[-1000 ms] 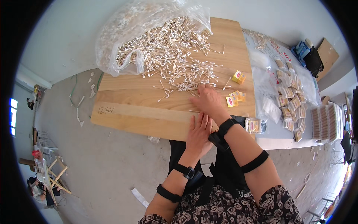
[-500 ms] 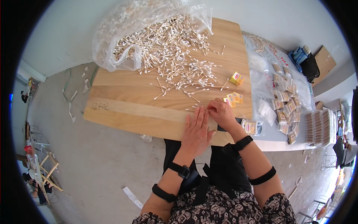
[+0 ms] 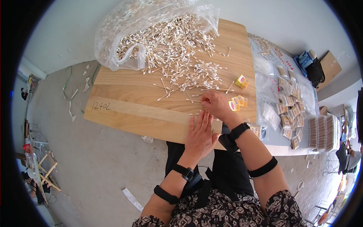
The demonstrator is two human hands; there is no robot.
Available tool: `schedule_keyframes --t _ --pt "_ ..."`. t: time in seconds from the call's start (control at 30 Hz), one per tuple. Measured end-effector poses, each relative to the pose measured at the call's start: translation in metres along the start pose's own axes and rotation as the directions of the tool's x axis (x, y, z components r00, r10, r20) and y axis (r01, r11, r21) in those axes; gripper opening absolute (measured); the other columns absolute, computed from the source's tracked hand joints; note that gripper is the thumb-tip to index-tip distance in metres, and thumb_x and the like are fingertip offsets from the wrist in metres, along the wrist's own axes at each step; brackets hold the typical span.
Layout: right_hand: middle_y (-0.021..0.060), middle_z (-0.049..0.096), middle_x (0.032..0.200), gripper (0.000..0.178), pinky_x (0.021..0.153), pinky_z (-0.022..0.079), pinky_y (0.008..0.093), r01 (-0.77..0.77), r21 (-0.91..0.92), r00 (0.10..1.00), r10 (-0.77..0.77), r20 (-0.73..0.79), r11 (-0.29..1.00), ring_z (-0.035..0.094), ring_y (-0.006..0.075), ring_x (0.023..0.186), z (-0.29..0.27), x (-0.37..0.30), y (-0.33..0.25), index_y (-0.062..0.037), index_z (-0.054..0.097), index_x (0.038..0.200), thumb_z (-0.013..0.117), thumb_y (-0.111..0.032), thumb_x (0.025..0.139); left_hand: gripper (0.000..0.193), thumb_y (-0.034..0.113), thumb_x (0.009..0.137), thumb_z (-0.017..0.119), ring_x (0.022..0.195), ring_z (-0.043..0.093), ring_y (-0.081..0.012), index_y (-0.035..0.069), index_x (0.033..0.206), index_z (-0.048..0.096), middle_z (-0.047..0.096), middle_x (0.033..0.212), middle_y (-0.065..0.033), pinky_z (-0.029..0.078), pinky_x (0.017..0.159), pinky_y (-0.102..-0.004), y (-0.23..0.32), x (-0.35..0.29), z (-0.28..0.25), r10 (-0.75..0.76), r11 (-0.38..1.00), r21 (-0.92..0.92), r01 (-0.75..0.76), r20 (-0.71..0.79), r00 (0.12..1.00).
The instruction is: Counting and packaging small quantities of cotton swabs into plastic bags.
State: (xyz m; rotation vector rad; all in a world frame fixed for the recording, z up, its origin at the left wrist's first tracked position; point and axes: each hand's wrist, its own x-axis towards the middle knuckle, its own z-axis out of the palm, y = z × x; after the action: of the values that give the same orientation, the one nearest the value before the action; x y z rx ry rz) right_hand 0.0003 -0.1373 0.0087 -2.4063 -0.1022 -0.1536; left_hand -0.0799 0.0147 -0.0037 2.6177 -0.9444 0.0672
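My left hand [image 3: 199, 132] lies flat near the table's front edge, fingers stretched over a few cotton swabs [image 3: 194, 114] whose white tips stick out beside the fingertips. Just beyond it, my right hand [image 3: 215, 104] is closed in a pinch at the near edge of the loose swabs. A cotton swab [image 3: 193, 100] runs up to its fingertips; the grip itself is partly hidden by the fingers. Farther off, a loose heap of cotton swabs [image 3: 196, 75] spreads out from a clear plastic bag [image 3: 107, 49] full of them.
Yellow printed cards [image 3: 238, 102] and a small yellow stack of cards [image 3: 242, 81] lie right of my right hand. A packed bundle of swabs [image 3: 255, 129] sits beside my right wrist. On the grey side table are several packed swab bags [image 3: 291, 111] and stacked packs [image 3: 324, 132].
My right hand has moved away from the left hand, up and slightly left to the loose swabs. My left hand stays flat in nearly the same place.
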Motion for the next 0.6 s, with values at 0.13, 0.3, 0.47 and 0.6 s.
schedule_keyframes --t 0.13,0.3,0.47,0.6 --pt "0.0136 0.062 0.077 0.009 0.067 0.049 0.0411 -0.035 -0.034 0.997 0.037 0.069 0.999 0.062 0.0335 0.075 -0.015 -0.011 0.001 -0.004 0.063 0.078 0.062 -0.012 0.076 0.07 0.042 0.093 0.05 0.145 0.018 -0.0293 -0.001 0.145 0.032 0.025 0.155 -0.0162 0.01 0.118 -0.0501 -0.001 0.0 -0.001 -0.015 1.0 -0.019 0.016 0.033 0.999" --pt "0.0138 0.061 0.074 0.008 0.065 0.049 0.0388 0.01 0.031 0.995 -0.013 0.096 0.999 0.061 0.0312 0.071 -0.028 -0.031 0.012 -0.002 0.063 0.076 0.064 -0.009 0.074 0.071 0.041 0.092 0.051 0.146 0.017 -0.0289 0.0 0.146 0.031 0.023 0.155 -0.0167 0.01 0.118 -0.0503 0.0 0.001 -0.002 -0.027 0.998 -0.052 0.028 0.018 0.999" --pt "0.0139 0.062 0.07 0.01 0.062 0.049 0.0382 -0.029 0.068 0.976 0.013 0.216 0.997 0.062 0.0292 0.067 -0.034 -0.017 0.014 -0.0008 0.064 0.077 0.065 -0.011 0.074 0.072 0.04 0.09 0.054 0.146 0.018 -0.029 0.001 0.146 0.031 0.023 0.155 -0.0167 0.011 0.117 -0.0512 0.0 0.001 0.0 -0.023 0.997 -0.067 0.023 0.0 1.0" --pt "0.0125 0.063 0.068 0.012 0.06 0.048 0.0353 -0.072 0.082 0.995 0.066 0.073 0.994 0.062 0.0241 0.064 -0.021 0.001 0.0 -0.0009 0.065 0.078 0.067 -0.013 0.075 0.074 0.039 0.088 0.057 0.146 0.018 -0.0292 0.001 0.146 0.031 0.023 0.155 -0.0161 0.012 0.117 -0.0515 0.0 0.001 -0.001 -0.026 0.996 -0.087 0.025 -0.014 1.0"
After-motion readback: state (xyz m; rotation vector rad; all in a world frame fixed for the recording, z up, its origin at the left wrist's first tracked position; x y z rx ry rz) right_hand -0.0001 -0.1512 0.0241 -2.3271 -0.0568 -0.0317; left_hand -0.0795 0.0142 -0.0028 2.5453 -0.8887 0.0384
